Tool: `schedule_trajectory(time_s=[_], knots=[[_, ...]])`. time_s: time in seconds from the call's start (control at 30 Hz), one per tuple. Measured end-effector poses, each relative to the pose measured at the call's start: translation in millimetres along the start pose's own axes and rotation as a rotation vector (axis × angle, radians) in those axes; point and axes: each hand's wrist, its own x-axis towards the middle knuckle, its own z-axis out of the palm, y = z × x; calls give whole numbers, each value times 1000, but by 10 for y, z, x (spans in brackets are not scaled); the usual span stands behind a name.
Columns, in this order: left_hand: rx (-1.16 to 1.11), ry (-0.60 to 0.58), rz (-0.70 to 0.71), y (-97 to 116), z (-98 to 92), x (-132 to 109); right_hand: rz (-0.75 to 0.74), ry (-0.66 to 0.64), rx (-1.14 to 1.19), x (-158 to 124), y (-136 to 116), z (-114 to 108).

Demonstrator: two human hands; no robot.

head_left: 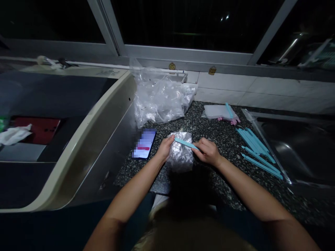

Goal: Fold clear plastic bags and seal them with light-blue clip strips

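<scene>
My left hand (165, 147) pinches the upper left corner of a small crinkled clear plastic bag (181, 158) at the left end of a light-blue bag sealing clip (184, 142). The clip lies slantwise across the bag's upper part, lower at its right end. There the fingers of my right hand (208, 151) are closed round the clip. Whether the clip is snapped onto the bag cannot be made out. On the counter to the right lie several more light-blue sealing clips (255, 144), most of them bunched together.
A lit phone (144, 143) lies left of my hands on the speckled counter (222, 181). Behind it sits a large crumpled clear bag (162, 99). A flat pack (216, 111) with pink pieces stands back right, near a sink (295, 146). A cream-edged appliance (86, 129) borders the left.
</scene>
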Motion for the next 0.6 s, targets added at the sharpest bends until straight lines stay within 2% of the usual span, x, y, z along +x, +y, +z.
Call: schedule_trajectory(time_s=[0.2,0.37,0.6], knots=[[6,-1,7,-40,-29,28,-33,31,-49,8,11,10],[31,37,20,-50,-38,47,-6,45,-113,4,37,23],[-78,-18,6,-20,-12,22,-18,109,-78,5,43,25]])
